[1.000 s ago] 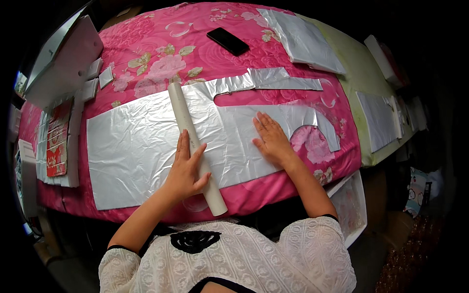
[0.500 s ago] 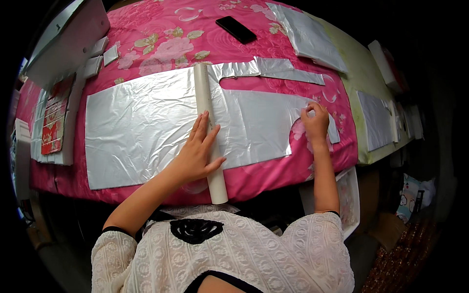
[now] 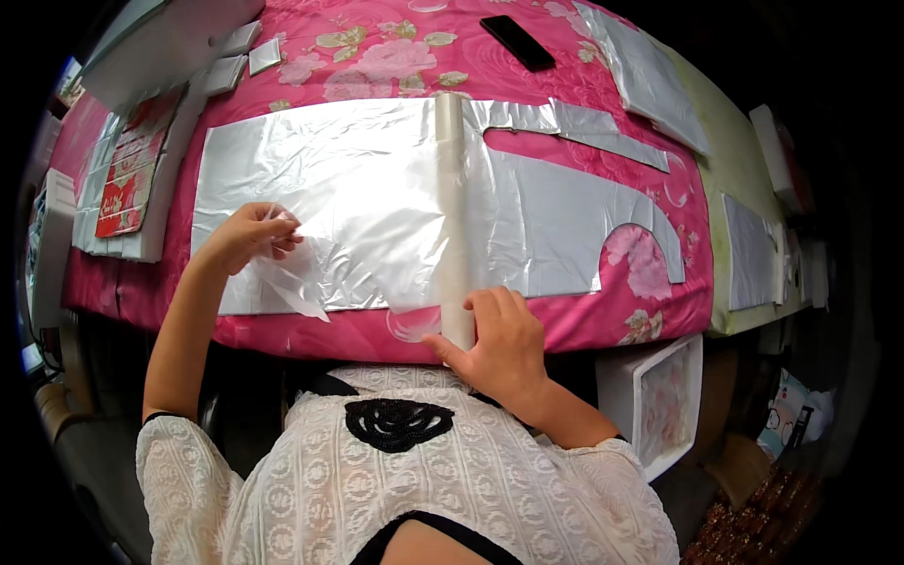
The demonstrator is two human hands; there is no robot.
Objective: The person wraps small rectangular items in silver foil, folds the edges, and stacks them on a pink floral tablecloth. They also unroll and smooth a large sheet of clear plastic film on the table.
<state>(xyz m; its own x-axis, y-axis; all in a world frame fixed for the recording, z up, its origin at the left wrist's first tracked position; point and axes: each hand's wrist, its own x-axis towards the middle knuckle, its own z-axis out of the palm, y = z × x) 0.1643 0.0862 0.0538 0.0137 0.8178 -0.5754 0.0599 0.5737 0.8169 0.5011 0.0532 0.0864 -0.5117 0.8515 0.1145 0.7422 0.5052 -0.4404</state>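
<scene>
A silvery plastic sheet [image 3: 556,235] with curved cut-outs and strap-like ends lies spread on the table. Across its middle, pointing toward me, rests a pale roll of film [image 3: 452,188]. My left hand [image 3: 250,237] is closed in a pinch over the sheet's left part, holding the loose edge of a clear plastic film [image 3: 297,278] that droops below its fingers. Around the near end of the roll, my right hand [image 3: 504,339] has its thumb on the left side and its fingers on the right.
A pink flowered cloth [image 3: 377,334] covers the table. A black phone [image 3: 517,43] lies beyond the sheet. Folded silvery sheets [image 3: 645,80] are at the far right, white boxes [image 3: 165,42] and a red packet [image 3: 132,179] at left. A white bin [image 3: 650,405] stands below the edge.
My left hand has left the roll and moved left, now with clear film in it. The right hand has come from the sheet's right end to the roll's near end. The view has shifted somewhat.
</scene>
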